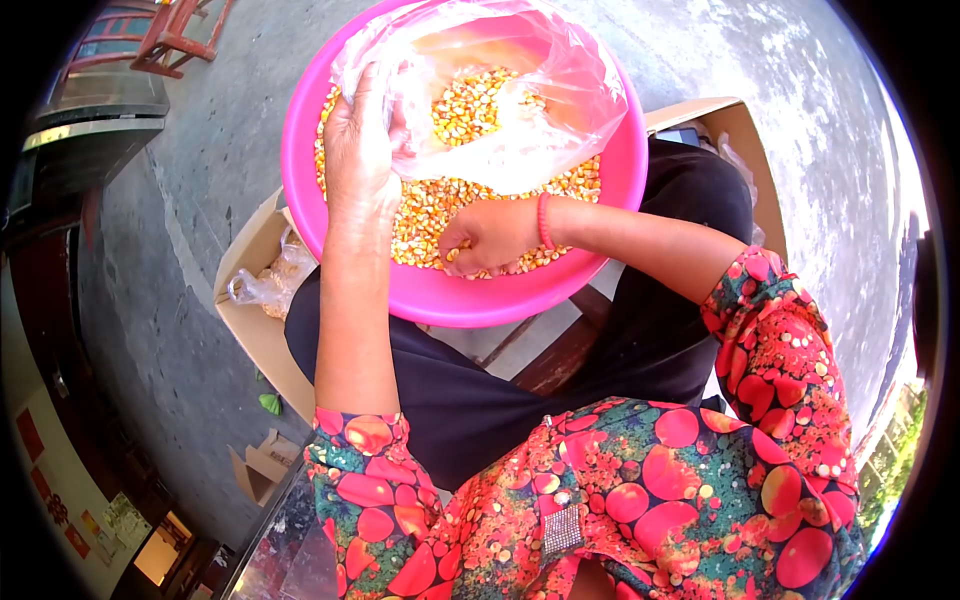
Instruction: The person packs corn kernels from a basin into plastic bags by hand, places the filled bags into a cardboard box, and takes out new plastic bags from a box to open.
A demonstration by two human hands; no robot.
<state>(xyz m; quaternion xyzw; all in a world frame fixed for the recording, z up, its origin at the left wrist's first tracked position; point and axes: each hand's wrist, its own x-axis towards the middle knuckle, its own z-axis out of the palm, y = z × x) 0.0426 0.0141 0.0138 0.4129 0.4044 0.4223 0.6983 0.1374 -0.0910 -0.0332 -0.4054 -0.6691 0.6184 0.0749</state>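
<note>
A pink basin (430, 297) rests at my lap, holding loose yellow-orange corn kernels (425, 215). Over its far part lies a clear plastic bag (570, 120), its mouth spread, with kernels showing in or through it. My left hand (362, 150) grips the bag's left edge, fingers closed on the bunched plastic. Down among the kernels near the basin's front is my right hand (495, 235), wearing a red bracelet (544, 220). Its fingers are curled into the corn, and the fingertips are partly hidden.
Cardboard boxes stand on both sides, the left box (245, 310) with a plastic bag (275, 280) in it, the right box (765, 190) behind my knee. A wooden chair (175, 40) is at the far left. Another small carton (262, 465) sits on the concrete floor (160, 330).
</note>
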